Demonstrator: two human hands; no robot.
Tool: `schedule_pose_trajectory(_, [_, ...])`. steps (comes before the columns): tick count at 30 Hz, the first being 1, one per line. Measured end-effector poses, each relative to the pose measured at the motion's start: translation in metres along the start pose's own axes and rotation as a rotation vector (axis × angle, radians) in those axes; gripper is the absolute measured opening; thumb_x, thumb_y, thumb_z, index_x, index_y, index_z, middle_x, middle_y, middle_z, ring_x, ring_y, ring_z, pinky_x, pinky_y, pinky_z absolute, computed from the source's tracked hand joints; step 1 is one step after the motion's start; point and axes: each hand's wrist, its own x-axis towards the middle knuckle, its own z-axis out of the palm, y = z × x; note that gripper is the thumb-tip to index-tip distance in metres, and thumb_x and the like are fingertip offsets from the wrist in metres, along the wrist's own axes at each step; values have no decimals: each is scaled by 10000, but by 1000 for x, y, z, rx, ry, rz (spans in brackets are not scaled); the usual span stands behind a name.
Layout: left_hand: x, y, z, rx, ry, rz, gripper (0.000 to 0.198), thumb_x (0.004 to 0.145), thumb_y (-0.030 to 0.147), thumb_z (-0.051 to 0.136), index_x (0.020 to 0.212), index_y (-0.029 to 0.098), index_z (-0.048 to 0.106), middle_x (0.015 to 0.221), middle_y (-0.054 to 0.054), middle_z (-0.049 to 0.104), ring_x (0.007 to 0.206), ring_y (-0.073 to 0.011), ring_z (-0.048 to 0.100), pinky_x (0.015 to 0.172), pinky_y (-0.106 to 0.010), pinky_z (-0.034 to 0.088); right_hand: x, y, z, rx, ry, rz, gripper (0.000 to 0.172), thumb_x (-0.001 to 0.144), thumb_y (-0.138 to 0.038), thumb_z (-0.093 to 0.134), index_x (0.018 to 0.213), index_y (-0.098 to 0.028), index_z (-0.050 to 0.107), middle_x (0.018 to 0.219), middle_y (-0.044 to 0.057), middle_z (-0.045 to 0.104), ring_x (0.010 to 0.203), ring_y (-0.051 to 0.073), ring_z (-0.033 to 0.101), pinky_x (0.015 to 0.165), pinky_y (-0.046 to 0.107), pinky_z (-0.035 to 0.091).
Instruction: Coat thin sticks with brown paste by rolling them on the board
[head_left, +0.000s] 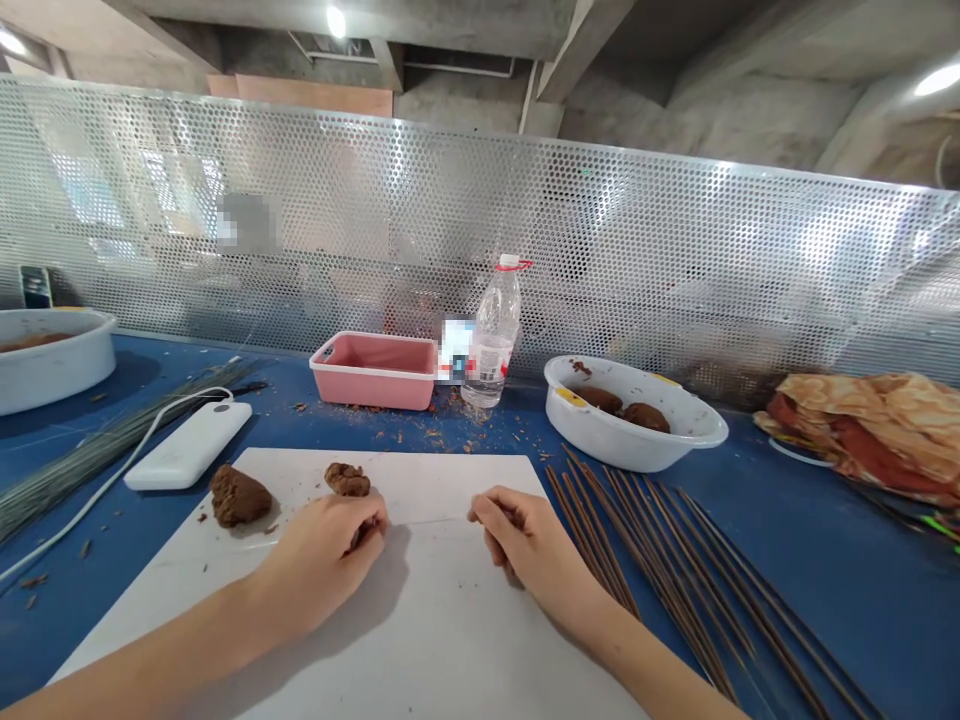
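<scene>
My left hand (326, 550) is closed over the white board (442, 640), its fingers curled inward. A dark patch shows between thumb and fingers, but I cannot make out what it is. Just beyond its knuckles lies a small brown clay-like lump (347, 479). A larger, crumbly brown lump (238, 496) rests to its left on the board. My right hand (529, 540) is near the board's right edge, thumb pressed toward the bent fingers. Whatever those fingers may hold is hidden. Thin brown sticks (645, 540) are spread on the blue table just right of this hand.
Behind the board stand a pink bin (375, 385) and a clear bottle (491, 350). A white basin (637, 445) with brown lumps is at right, another basin (56, 365) at far left. A white power bank (191, 445) with a cable lies beside thin wires (97, 440).
</scene>
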Motion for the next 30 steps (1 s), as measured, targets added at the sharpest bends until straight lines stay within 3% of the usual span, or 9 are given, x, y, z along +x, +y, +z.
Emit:
schedule_pose_trajectory(2, [-1,0,0,-3,-6,-6,198,926,175,490,821,240,644,740,9,690,713,-201,630,667,-318,331,0,2,1,-7,8,-15,483,998,-634,568,775,-216,664,520,-49,504,417,101,355,435,252,277])
schedule_pose_trajectory(4, [-1,0,0,2,-7,-9,198,928,180,493,823,241,649,732,10,686,709,-201,628,662,-317,327,1,4,1,6,9,-25,476,991,-627,587,781,-210,683,569,-27,555,441,104,386,438,251,287])
schedule_pose_trajectory(8, [-2,1,1,9,2,2,211,936,185,476,808,238,635,709,15,668,690,-196,614,655,-318,317,5,7,1,75,11,-39,322,918,-504,712,1041,-212,769,823,24,691,596,132,542,506,244,403])
schedule_pose_trajectory(11, [-1,1,1,0,-1,22,213,940,189,472,823,239,643,718,14,673,695,-197,613,657,-319,323,7,6,1,125,20,-3,402,844,-466,778,1156,-215,738,903,29,713,608,135,568,506,250,438])
schedule_pose_trajectory(17, [-2,4,-1,-8,-30,20,204,930,189,480,803,235,634,688,20,652,658,-189,574,648,-320,321,5,5,1,111,-34,-25,226,847,-420,772,909,-221,686,797,-5,668,608,137,561,549,270,467])
schedule_pose_trajectory(24, [-1,7,-3,-15,-21,-19,201,938,207,471,799,232,614,718,3,675,687,-206,585,669,-342,323,4,4,1,77,-2,-32,230,850,-407,781,967,-229,695,889,10,706,693,146,579,584,257,457])
schedule_pose_trajectory(30, [-2,4,-4,-7,-22,-54,208,941,221,477,820,239,645,735,2,696,719,-218,607,682,-345,331,1,0,1,118,-33,3,242,873,-447,742,929,-216,691,785,-6,659,629,132,528,543,250,421])
